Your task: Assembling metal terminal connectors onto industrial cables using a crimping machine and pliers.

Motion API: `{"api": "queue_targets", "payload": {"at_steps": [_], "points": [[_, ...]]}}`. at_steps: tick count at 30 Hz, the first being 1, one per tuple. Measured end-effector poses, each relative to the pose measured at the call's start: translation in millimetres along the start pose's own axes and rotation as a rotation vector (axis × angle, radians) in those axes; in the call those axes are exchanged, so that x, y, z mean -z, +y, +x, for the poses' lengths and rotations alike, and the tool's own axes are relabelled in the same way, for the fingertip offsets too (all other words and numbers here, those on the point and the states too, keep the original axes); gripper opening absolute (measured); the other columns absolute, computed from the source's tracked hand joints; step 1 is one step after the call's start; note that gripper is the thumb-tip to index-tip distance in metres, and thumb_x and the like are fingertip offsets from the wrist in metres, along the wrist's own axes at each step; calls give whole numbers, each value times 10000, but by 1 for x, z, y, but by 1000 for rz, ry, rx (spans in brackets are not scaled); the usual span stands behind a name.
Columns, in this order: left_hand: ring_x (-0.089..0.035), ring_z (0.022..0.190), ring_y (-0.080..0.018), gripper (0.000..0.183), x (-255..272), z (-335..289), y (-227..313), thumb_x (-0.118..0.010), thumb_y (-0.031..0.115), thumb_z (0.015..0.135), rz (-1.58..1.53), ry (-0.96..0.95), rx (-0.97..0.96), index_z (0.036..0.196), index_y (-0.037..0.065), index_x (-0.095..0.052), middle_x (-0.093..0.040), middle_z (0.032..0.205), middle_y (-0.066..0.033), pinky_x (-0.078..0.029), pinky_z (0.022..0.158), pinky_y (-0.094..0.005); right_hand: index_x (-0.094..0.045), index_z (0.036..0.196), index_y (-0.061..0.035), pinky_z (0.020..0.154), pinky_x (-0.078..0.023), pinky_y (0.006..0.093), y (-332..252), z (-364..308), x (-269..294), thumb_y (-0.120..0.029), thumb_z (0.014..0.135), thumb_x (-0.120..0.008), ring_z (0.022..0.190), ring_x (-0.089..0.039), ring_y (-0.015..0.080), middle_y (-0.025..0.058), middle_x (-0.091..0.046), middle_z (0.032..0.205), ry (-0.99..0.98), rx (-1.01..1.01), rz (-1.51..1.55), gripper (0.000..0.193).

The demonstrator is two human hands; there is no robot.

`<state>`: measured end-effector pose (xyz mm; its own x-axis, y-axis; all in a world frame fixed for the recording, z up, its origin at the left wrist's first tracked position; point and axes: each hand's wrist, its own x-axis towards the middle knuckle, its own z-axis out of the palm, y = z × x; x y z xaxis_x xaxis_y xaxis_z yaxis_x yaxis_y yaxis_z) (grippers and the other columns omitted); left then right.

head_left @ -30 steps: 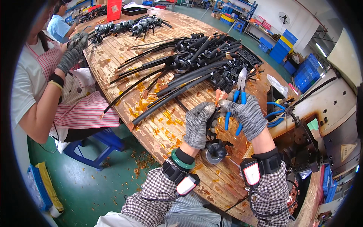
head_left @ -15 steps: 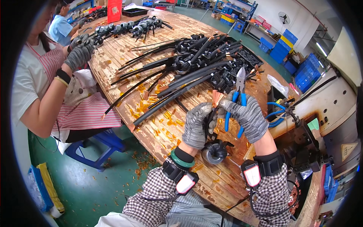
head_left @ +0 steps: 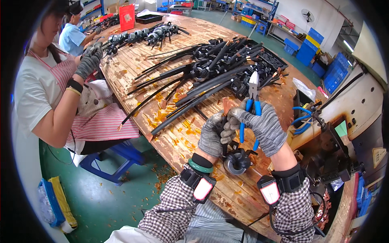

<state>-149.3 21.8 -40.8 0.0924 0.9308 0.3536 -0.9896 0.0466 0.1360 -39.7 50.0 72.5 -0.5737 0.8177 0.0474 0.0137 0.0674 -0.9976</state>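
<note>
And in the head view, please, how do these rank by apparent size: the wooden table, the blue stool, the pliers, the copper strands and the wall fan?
1. Wooden table
2. Blue stool
3. Pliers
Unranked: copper strands and wall fan; both look similarly small, and the fan is much farther away.

The person's left hand (head_left: 212, 135) and right hand (head_left: 265, 128) wear marled grey-black knit gloves (head_left: 272, 139). Both sleeves (head_left: 168, 202) are dark-and-white checked. Black straps (head_left: 188, 177) carry white panels (head_left: 202, 189) edged red, with thin black cables (head_left: 178, 210). A green bangle (head_left: 198, 167) rings the left wrist. Nearest, pale blue striped cloth (head_left: 210, 220) covers the lap; white cloth (head_left: 130, 235) lies left.
</note>
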Motion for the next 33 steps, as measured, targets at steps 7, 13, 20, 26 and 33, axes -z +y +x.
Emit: {"api": "queue_targets", "payload": {"at_steps": [7, 13, 20, 26, 33], "points": [[-365, 438, -70, 262, 2, 0, -1, -520, 232, 790, -165, 3, -4, 829, -23, -475, -433, 652, -45, -331, 315, -168, -464, 808, -10, 445, -539, 327, -6, -4, -13, -12, 763, -602, 537, -602, 199, 104, -574, 640, -2, -54, 102, 145], [-360, 418, -71, 261, 6, 2, -1, -535, 232, 778, -209, -24, -10, 745, -20, -478, -436, 617, -54, -338, 304, -176, -462, 805, -13, 424, -528, 315, -4, -5, -15, -26, 769, -599, 500, -586, 187, 105, -571, 629, -8, -52, 150, 142], [-396, 468, -71, 227, 5, 8, -1, -523, 221, 806, -172, -12, 4, 790, -4, -500, -476, 668, -58, -339, 345, -169, -481, 832, -10, 463, -521, 278, 7, 6, -6, -79, 795, -586, 536, -592, 166, 94, -571, 633, 46, -35, 99, 131], [-434, 539, -81, 189, 4, 8, -6, -510, 207, 859, 179, 233, -150, 945, 40, -487, -501, 736, -38, -354, 410, -179, -541, 906, -36, 615, -449, 423, 3, 1, 27, -382, 807, -519, 675, -567, 353, 191, -581, 732, 372, 220, -1220, 360], [-455, 513, -50, 158, -21, 7, -14, -510, 224, 866, 537, 406, -224, 869, 67, -521, -510, 664, 5, -359, 417, -168, -541, 882, -30, 600, -448, 404, 7, -21, 37, -327, 788, -562, 660, -571, 340, 177, -576, 707, 243, 207, -1261, 312]]}}
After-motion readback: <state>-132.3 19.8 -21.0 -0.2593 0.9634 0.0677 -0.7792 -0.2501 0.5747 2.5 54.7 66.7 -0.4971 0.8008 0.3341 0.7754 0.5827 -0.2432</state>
